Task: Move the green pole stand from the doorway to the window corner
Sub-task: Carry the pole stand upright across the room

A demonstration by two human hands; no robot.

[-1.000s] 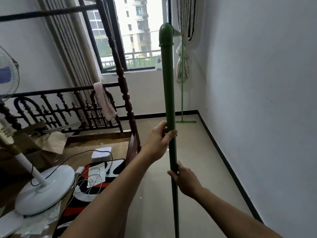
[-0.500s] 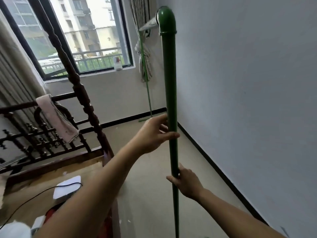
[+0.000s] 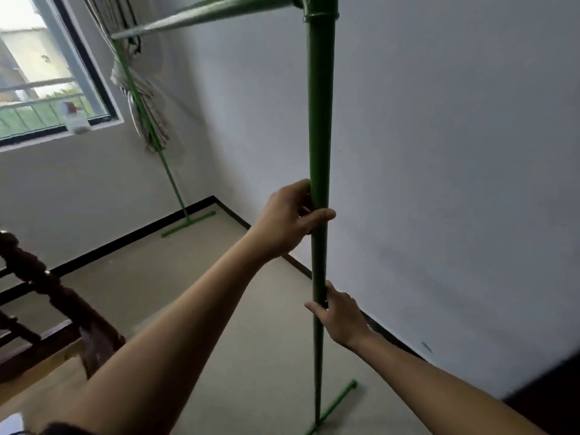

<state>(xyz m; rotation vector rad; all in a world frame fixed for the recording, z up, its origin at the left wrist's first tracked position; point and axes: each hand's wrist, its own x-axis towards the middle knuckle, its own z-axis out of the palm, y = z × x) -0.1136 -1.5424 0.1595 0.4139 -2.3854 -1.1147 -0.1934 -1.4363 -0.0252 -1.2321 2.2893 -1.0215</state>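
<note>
The green pole stand is a frame: a near upright in front of me, a top crossbar running back left, and a far upright standing in the window corner. My left hand is wrapped around the near upright at mid height. Lower down, my right hand grips the same pole. The near foot bar lies low by the floor beside the right wall. The far foot bar rests on the floor by the black skirting.
A white wall runs close along the right. The window is at the back left, with a bottle on its sill. Tied curtains hang in the corner. A dark wooden bed frame stands at the left.
The view has swung right and closer to the wall. The crossbar and near foot bar have come into sight. Both hands keep their hold on the near upright.
</note>
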